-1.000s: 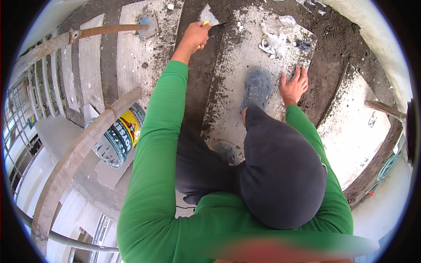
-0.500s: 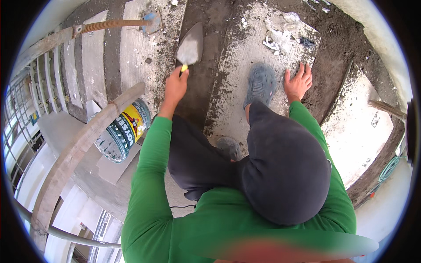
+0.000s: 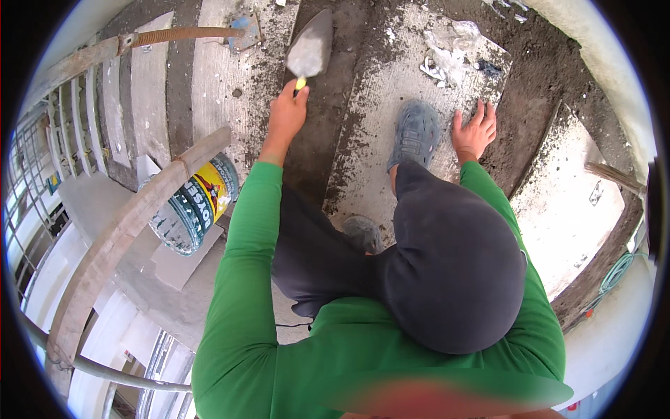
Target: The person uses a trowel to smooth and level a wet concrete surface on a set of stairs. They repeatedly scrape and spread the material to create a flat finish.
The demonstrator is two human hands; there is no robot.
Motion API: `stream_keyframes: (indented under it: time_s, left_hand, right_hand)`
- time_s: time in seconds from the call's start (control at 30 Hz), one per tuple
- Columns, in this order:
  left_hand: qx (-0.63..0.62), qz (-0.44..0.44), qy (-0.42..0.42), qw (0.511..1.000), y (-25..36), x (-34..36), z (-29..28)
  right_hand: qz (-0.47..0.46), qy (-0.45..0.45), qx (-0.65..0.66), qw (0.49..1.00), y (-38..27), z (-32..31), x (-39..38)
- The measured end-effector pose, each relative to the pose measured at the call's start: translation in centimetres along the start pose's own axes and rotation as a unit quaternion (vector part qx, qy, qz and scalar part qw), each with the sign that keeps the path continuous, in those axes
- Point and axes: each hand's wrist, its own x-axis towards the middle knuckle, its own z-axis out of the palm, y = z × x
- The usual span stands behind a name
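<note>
My left hand (image 3: 285, 117) is closed round the yellow handle of a pointed trowel (image 3: 309, 56). The trowel's grey blade points away from me, over the dark cement strip (image 3: 319, 126) between two pale boards. Whether the blade touches that strip I cannot tell. Beside my grey clog, my right hand (image 3: 476, 131) rests with fingers spread at the right edge of the pale, speckled board (image 3: 370, 119). It holds nothing. A crumpled clear plastic sheet (image 3: 450, 59) lies on the same board, beyond my right hand.
At the left, a paint bucket (image 3: 199, 202) stands behind a wooden rail (image 3: 132, 216). A rusty threaded post (image 3: 183, 35) with a blue plate reaches in from the far left. To the right are a pale slab (image 3: 572, 202), a wooden stick (image 3: 614, 176) and a coiled green cord (image 3: 614, 272).
My left hand has moved the trowel a little farther away and slightly to the right. My right hand has stayed in place.
</note>
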Motion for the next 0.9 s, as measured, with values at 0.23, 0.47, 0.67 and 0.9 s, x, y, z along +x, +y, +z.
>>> stream_keyframes:
  time_s: [0.23, 0.47, 0.67, 0.9]
  left_hand:
    - [0.039, -0.034, -0.057, 0.997, 3.9, 0.4, 4.9]
    - [-0.011, 0.035, 0.018, 0.999, 3.3, 4.3, 0.3]
    - [0.020, -0.031, -0.042, 0.998, -0.9, -1.2, 3.3]
    - [-0.002, 0.023, -0.027, 0.999, 6.8, 7.7, 3.8]
  right_hand:
    - [-0.003, 0.004, 0.002, 1.000, 0.3, 0.2, 0.0]
    - [-0.006, 0.003, 0.005, 1.000, 0.3, 0.1, 0.0]
    - [-0.004, 0.006, 0.000, 1.000, 0.1, 0.3, -0.1]
    - [-0.007, 0.002, -0.002, 1.000, -0.1, 0.2, 0.0]
